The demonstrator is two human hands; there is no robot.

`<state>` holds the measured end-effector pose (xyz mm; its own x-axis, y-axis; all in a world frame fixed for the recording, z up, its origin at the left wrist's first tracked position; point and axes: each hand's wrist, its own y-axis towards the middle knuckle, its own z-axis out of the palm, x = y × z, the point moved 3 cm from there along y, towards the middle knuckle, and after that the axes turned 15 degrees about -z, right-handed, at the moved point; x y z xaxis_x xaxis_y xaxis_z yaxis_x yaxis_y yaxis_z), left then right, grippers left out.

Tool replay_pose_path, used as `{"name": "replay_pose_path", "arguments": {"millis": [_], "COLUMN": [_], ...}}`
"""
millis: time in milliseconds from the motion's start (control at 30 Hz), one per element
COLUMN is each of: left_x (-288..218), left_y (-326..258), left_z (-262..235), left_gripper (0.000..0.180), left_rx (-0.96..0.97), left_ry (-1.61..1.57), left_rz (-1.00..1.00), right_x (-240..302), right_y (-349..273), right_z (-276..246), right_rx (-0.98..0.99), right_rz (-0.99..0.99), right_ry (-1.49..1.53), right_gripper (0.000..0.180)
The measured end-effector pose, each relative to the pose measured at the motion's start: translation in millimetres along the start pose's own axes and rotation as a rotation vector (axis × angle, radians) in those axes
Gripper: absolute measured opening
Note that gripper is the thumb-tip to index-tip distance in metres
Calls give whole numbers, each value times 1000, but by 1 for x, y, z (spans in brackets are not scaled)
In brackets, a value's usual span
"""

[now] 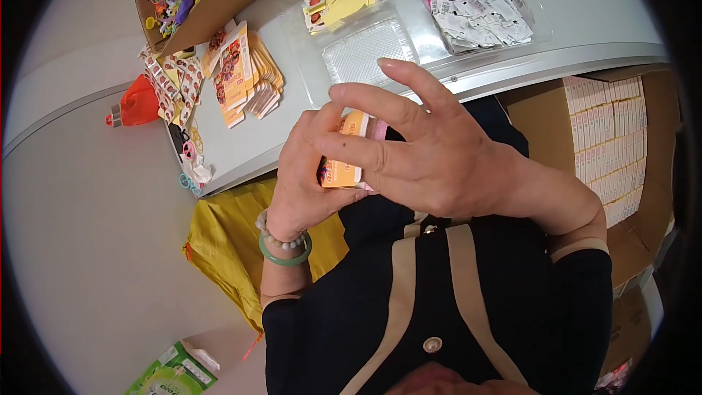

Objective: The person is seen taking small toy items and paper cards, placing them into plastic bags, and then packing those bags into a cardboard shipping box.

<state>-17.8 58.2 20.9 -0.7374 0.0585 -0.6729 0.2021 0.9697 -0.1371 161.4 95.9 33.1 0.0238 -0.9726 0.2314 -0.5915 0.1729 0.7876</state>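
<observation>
Above my lap, my left hand grips a small orange cardboard box from its left side. A green bangle and a beaded bracelet circle that wrist. My right hand reaches over the same box from the right, one finger lying across its face and others spread above it. A pinkish part shows at the box's right side; I cannot make out what it is. The right thumb is hidden. On the table to the left lies a fanned stack of flat orange cartons.
Picture cards sit in a clear plastic tray, near another clear tray of white packets. A cardboard box of small trinkets stands far left. At right, a carton holds rows of white boxes. A yellow bag hangs below the table.
</observation>
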Motion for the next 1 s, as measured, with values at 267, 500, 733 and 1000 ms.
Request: {"name": "replay_pose_path", "arguments": {"millis": [267,500,733,1000], "left_x": [1,-2,2,11], "left_y": [-6,-4,-13,-18], "left_z": [11,20,49,79], "left_gripper": [91,83,84,80], "left_rx": [80,118,222,264], "left_ry": [-659,-267,-647,-1433], "left_rz": [-297,-322,-275,-443], "right_x": [5,4,-3,-9], "right_y": [-6,-1,-4,-16], "right_z": [1,14,4,-8], "right_rx": [-112,24,348,180], "right_rz": [86,167,239,254], "right_ry": [-18,6,288,180], "right_gripper": [33,39,31,15]}}
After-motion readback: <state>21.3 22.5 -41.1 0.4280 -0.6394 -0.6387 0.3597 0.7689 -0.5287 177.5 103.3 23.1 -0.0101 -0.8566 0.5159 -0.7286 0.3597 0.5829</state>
